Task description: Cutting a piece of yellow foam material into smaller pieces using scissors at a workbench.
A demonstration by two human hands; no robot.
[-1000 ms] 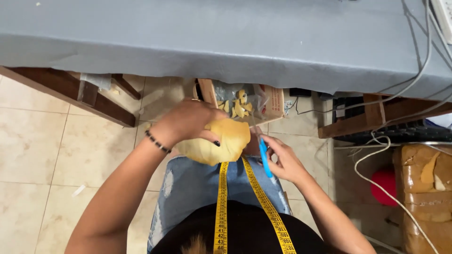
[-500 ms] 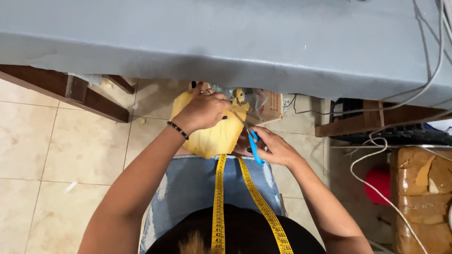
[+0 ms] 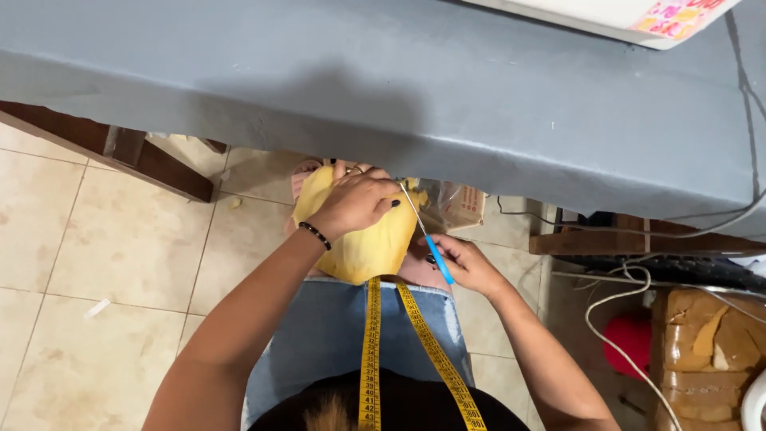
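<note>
My left hand point(image 3: 355, 203) is clamped over the yellow cloth point(image 3: 367, 243) on my lap, just below the counter point(image 3: 399, 88) edge, my right hand point(image 3: 467, 263) closed round the blue snips point(image 3: 427, 231), so I'd keep the cloth taut and snip close beside the fingers, not under them.

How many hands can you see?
2. The left hand rests on the yellow fabric over the lap. The right hand holds blue-handled scissors beside it. No other hands show.
</note>
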